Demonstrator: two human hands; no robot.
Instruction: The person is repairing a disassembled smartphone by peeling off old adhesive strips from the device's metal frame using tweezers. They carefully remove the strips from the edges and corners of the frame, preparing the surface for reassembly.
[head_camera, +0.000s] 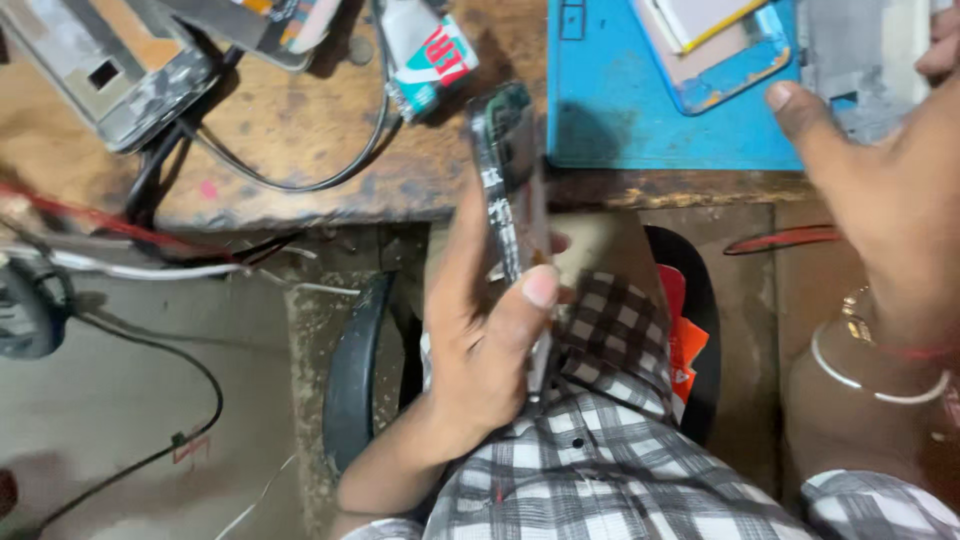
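Left hand: the left hand (480, 350) is clamped on a thin dark phone frame with exposed green circuit parts (510, 190), thumb pressed against its near edge and fingers wrapped behind it.
Right hand: the right hand (885, 200) is spread open and holds nothing; its thumb tip lies at the near edge of the blue mat, and a thin pale bangle and a red thread circle the wrist.
Hands together: well apart, the left low at centre, the right up at the right side.
Phone frame: held edge-on and nearly upright in front of the table edge, its top end reaching level with the table top, its lower end down by the checked shirt.
Table: a worn brown wooden table (300, 130) runs across the top of the view.
Mat: a blue rubber work mat (620, 110) lies on the table just right of the phone frame.
On the mat: a light blue phone back shell with a flat pale panel in it (715, 50), and beside it a grey metal phone midframe (865, 60) partly under the right hand.
Left of table: a grey scuffed metal device (110, 70) with black cables (300, 180) looping near it, and a small green, white and red packet (430, 60).
Below: a checked black-and-white shirt (620, 450) and a dark round stool rim (350, 370).
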